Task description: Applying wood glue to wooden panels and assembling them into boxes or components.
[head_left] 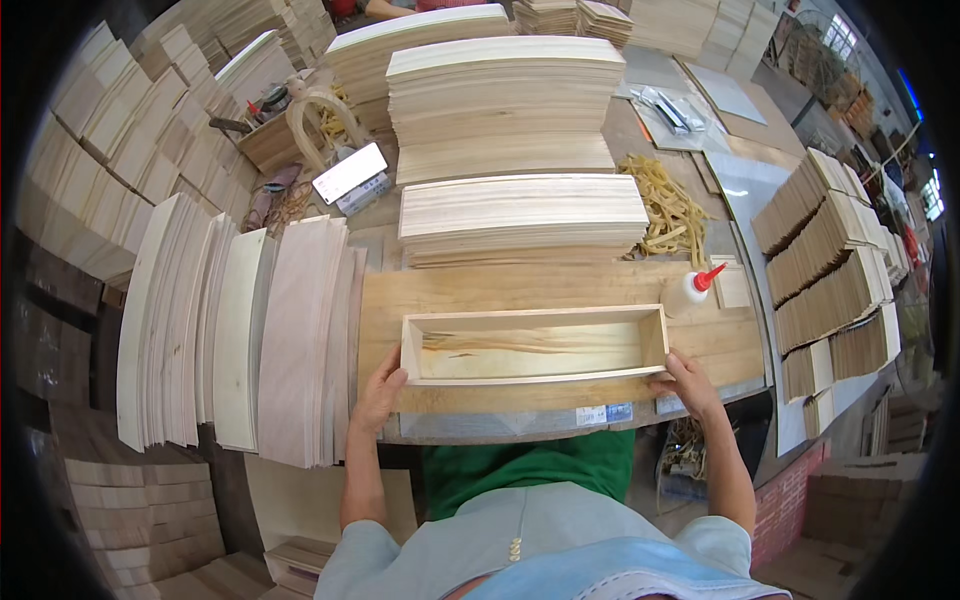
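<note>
Between the left hand (pixel 380 388) and the right hand (pixel 690 383), each gripping one end by the near corner, the box (pixel 560 352) sits open-side up over the board (pixel 560 287), best squared with light, even pressure.

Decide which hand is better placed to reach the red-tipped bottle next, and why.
Likely the right hand: it holds the right end of the wooden box, nearer the bottle; the left hand holds the opposite end.

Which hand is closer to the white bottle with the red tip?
The right. The right hand is at the wooden box's right end, with the bottle beyond it; the left hand is at the left end, farther away.
</note>
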Demonstrator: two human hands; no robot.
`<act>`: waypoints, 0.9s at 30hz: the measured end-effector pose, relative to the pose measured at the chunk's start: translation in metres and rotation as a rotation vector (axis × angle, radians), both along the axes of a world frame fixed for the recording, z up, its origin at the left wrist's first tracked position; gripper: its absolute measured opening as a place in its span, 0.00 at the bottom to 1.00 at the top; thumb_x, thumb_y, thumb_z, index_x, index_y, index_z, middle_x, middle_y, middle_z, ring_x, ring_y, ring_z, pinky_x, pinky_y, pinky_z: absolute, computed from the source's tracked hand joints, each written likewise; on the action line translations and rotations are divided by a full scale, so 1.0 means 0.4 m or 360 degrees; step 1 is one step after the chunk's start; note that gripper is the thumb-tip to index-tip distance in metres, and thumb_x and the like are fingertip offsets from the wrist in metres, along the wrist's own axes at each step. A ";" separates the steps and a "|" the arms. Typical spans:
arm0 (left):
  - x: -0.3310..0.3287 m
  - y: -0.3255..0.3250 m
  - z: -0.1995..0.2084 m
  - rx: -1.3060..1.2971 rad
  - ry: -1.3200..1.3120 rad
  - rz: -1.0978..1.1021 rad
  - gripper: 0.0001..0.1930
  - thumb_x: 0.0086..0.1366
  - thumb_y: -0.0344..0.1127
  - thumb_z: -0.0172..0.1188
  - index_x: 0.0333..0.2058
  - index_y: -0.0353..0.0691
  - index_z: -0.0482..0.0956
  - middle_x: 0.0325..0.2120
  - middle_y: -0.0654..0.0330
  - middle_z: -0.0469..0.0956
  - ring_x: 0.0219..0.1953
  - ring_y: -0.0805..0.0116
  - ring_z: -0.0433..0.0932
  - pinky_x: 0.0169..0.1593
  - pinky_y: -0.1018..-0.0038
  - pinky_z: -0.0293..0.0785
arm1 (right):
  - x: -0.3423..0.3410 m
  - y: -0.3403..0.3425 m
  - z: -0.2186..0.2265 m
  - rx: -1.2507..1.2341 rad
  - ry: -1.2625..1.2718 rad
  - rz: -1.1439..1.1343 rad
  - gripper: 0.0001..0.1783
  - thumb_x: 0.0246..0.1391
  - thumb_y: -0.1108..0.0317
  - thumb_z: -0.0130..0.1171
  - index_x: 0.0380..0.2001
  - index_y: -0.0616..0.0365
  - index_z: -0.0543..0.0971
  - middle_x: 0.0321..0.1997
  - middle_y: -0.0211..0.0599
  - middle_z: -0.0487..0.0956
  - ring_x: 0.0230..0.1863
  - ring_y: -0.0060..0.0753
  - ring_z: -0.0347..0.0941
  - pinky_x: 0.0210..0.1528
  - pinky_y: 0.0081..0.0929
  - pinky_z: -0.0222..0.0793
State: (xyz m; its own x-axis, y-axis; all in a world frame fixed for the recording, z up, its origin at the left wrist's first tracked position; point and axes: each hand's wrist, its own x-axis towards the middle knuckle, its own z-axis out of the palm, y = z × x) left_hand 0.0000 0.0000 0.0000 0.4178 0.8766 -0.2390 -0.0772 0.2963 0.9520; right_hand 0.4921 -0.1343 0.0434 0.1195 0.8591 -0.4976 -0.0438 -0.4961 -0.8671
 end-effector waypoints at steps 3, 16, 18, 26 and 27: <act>0.003 0.001 -0.008 0.0013 -0.0116 -0.0011 0.35 0.67 0.40 0.51 0.65 0.29 0.47 0.65 0.53 0.54 0.67 0.65 0.50 0.68 0.72 0.43 | 0.000 0.001 0.000 0.0014 0.0012 -0.0018 0.32 0.63 0.51 0.47 0.62 0.61 0.62 0.58 0.39 0.70 0.55 0.32 0.68 0.52 0.32 0.70; 0.028 -0.003 0.051 -0.0041 -0.0225 0.0238 0.37 0.61 0.41 0.57 0.65 0.38 0.52 0.63 0.55 0.57 0.64 0.64 0.58 0.63 0.66 0.57 | -0.012 -0.046 -0.086 0.0309 0.0283 -0.0381 0.31 0.60 0.53 0.53 0.59 0.63 0.64 0.57 0.38 0.69 0.59 0.30 0.63 0.62 0.30 0.56; 0.016 0.012 0.043 -0.0034 -0.0181 0.0131 0.36 0.61 0.43 0.58 0.64 0.39 0.53 0.62 0.55 0.58 0.63 0.64 0.59 0.63 0.65 0.59 | -0.028 -0.020 -0.050 0.0224 0.0267 -0.0514 0.33 0.59 0.52 0.54 0.59 0.64 0.62 0.59 0.40 0.68 0.61 0.31 0.62 0.64 0.31 0.55; -0.001 0.046 -0.034 -0.0328 -0.0447 0.0322 0.36 0.62 0.52 0.58 0.60 0.34 0.60 0.59 0.54 0.65 0.61 0.57 0.63 0.64 0.60 0.58 | 0.003 0.039 0.022 0.0403 0.0565 -0.0236 0.48 0.52 0.43 0.56 0.67 0.60 0.52 0.67 0.41 0.59 0.66 0.36 0.57 0.65 0.35 0.54; -0.005 0.043 -0.032 -0.0339 -0.0510 0.0307 0.35 0.62 0.52 0.57 0.60 0.34 0.60 0.59 0.54 0.65 0.61 0.57 0.63 0.64 0.60 0.58 | -0.001 0.031 0.012 0.0399 0.0575 -0.0238 0.48 0.52 0.43 0.56 0.67 0.60 0.52 0.67 0.41 0.59 0.66 0.36 0.57 0.65 0.35 0.54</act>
State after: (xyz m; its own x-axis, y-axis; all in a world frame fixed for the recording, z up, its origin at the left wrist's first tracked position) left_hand -0.0019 0.0174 -0.0129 0.3335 0.8910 -0.3080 -0.4321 0.4348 0.7901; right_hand 0.4917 -0.1220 0.0482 0.1081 0.9448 -0.3093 -0.4205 -0.2385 -0.8754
